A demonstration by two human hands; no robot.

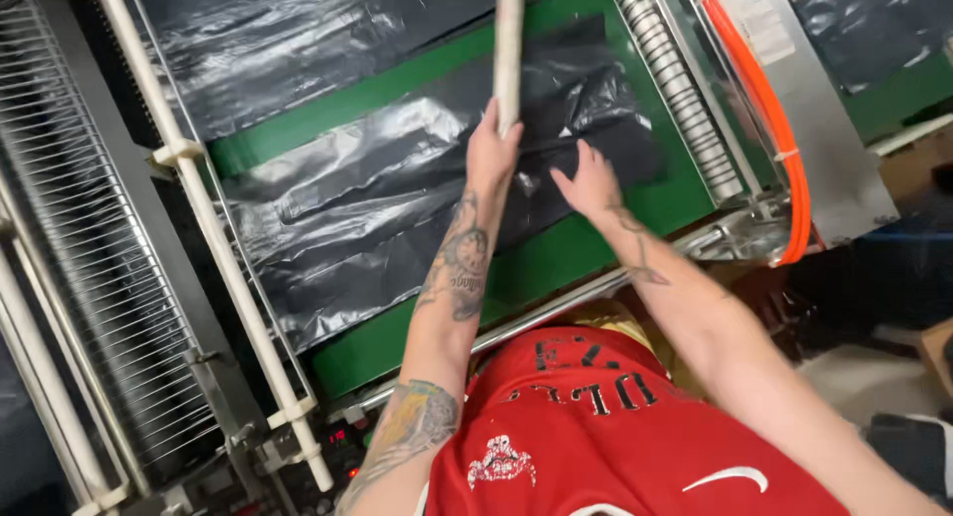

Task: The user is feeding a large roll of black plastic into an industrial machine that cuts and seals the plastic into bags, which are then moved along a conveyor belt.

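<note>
1. The pale rod (pixel 508 50) runs from the top centre of the frame down to mid-frame; the left hand (pixel 490 151) is closed around its lower end.
2. The right hand (pixel 590 182), fingers spread, presses flat on the black plastic sheet (pixel 377 198) just beside the rod.
3. The sheet lies on a green belt (pixel 556 258); a white rail (pixel 204 228) crosses the left side; an orange hose (pixel 769 109) curves at the upper right.

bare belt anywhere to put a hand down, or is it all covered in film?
Bare green belt shows below the black plastic sheet, along the near metal rail, and as a strip between sheets upper left. Crowded mid-belt: left hand grips a pale rod, right hand presses film.
</note>
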